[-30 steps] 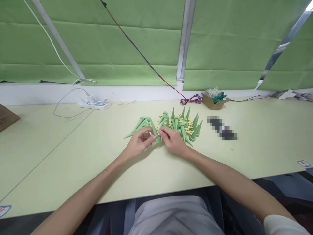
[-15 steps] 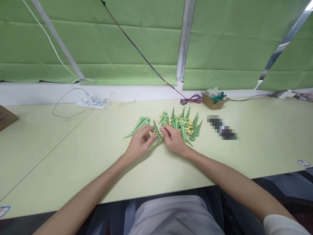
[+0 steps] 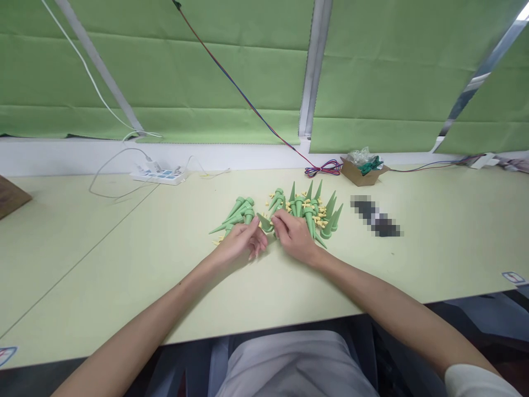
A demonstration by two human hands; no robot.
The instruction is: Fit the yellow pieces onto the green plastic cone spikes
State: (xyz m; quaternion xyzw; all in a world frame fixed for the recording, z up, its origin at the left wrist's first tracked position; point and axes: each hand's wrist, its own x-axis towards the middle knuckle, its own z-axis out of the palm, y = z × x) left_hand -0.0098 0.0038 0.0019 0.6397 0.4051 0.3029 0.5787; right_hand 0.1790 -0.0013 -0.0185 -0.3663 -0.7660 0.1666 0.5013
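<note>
Pale green table (image 3: 124,259): left hand (image 3: 242,242) and right hand (image 3: 294,236), fingers curled, pinch one green cone (image 3: 265,222) between them.

The spike pile (image 3: 308,208) is lying on the table (image 3: 124,259), with the power strip (image 3: 157,176) sitting behind-left and the cardboard box (image 3: 362,172) sitting behind-right.

Nothing you can actually read here, honestly. The stickers at the table's (image 3: 124,264) front corners, one left (image 3: 8,353) and one right (image 3: 513,275), carry some red and blue marking, but it's too small to make out. The power strip (image 3: 157,176) shows no legible lettering either.
</note>
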